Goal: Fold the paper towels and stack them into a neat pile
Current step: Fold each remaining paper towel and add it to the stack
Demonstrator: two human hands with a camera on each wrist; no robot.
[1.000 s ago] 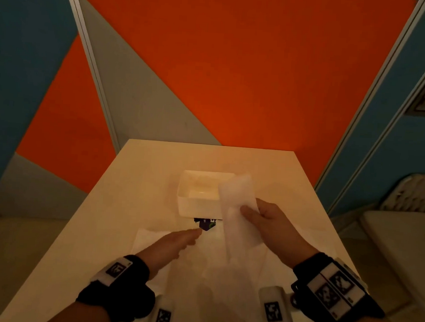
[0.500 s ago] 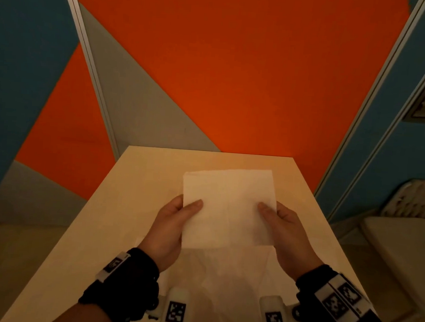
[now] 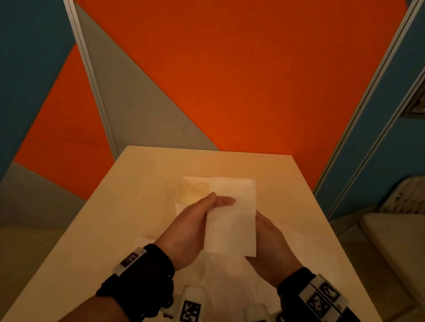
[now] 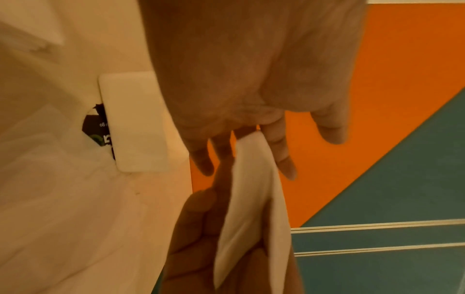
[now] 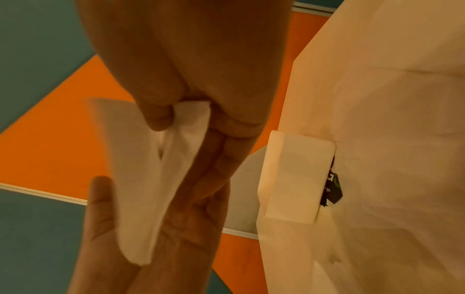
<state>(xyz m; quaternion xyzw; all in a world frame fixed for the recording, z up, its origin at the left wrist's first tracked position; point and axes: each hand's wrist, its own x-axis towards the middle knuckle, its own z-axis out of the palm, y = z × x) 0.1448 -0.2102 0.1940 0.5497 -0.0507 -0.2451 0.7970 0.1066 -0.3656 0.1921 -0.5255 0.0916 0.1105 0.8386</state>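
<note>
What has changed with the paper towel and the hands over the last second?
The paper towel, first held by the right hand alone, was taken by the left hand too, spread open, and has now been folded in half into a narrow strip between both hands. The white box and the table stayed put.

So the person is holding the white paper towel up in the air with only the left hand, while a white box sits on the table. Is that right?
Not quite: both hands hold it. The head view shows the left hand and right hand on either side of the paper towel. The rest stands: the white box sits on the table.
</note>
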